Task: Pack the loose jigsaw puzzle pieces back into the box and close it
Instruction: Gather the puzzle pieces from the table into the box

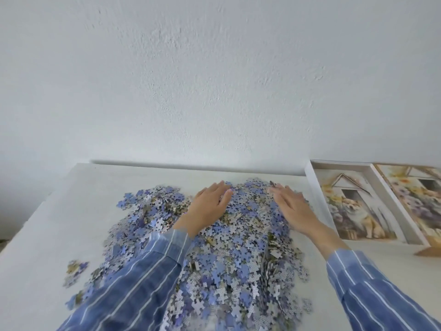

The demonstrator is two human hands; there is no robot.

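A wide heap of loose jigsaw pieces (238,249), mostly blue and grey, covers the middle of the white table (59,223). My left hand (210,205) lies flat on the far part of the heap with straight fingers. My right hand (292,206) rests on the heap's far right side, fingers straight and pointing away. Neither hand holds a piece. At the right stands the open white puzzle box (310,180) with a picture of a dog and a small house inside. Its lid (415,199), with the same picture, lies further right.
A small clump of pieces (75,271) lies apart near the left front of the table. A white wall (214,80) rises directly behind the table. Bare tabletop shows to the left of the heap and along the back edge.
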